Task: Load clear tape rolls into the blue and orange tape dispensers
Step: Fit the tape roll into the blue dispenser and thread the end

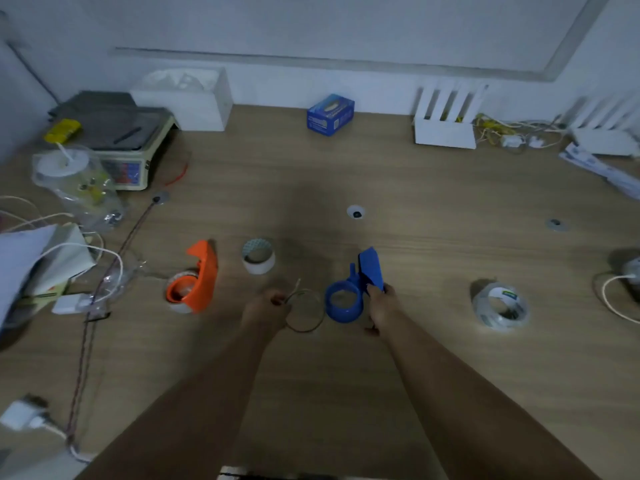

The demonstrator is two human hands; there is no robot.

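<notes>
My right hand (pixel 381 306) grips the blue tape dispenser (pixel 353 289) by its handle, with its round hub empty. My left hand (pixel 266 308) pinches a thin, bare cardboard ring (pixel 304 311), an empty tape core, just left of the blue dispenser. The orange tape dispenser (pixel 195 280) lies further left on the table with a tape roll in it. A clear tape roll (pixel 500 306) lies flat to the right. A whitish tape roll (pixel 258 256) stands beyond my hands.
The wooden table (pixel 381 174) carries a weighing scale (pixel 117 143), a plastic bag with a cup (pixel 79 181), cables and papers at the left. At the back stand a blue box (pixel 330 114), a white box (pixel 187 98) and a white router (pixel 446 116).
</notes>
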